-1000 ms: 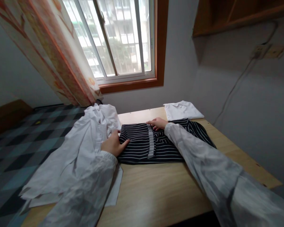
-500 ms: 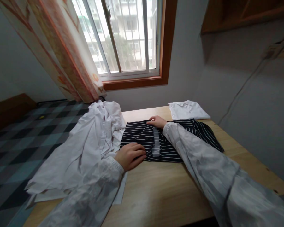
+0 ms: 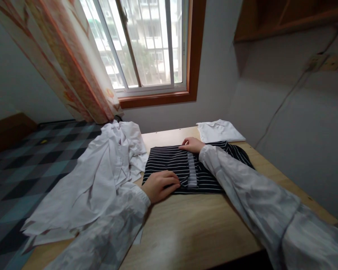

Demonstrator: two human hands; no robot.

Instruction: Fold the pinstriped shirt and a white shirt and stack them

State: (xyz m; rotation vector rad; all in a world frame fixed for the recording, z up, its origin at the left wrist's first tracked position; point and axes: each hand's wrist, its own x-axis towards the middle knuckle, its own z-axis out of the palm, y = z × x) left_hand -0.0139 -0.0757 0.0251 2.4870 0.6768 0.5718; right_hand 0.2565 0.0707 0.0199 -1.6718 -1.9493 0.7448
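A black shirt with white stripes [image 3: 167, 159] lies partly folded across the table, its left part turned over. A pale grey strip [image 3: 192, 170] shows along the folded-over edge. At the shirt's far side my right hand [image 3: 193, 145] pinches that edge between thumb and fingers. My left hand [image 3: 161, 185] has its fingers bent over the near end of the same edge; its thumb and fingertips are partly hidden. Both arms wear loose light-grey sleeves. Beyond the shirt's right half sits a folded white garment [image 3: 221, 131].
Rumpled white garments [image 3: 101, 180] are heaped on the left, spilling over the table's edge towards a bed with a checked cover [image 3: 56, 153]. The wooden table [image 3: 191, 228] stands below a window [image 3: 152, 45] and curtain [image 3: 70, 67]. A shelf [image 3: 293, 22] hangs upper right.
Both hands have shifted rightwards with the folded edge of the striped shirt and its pale strip. The view has swung slightly to the right.
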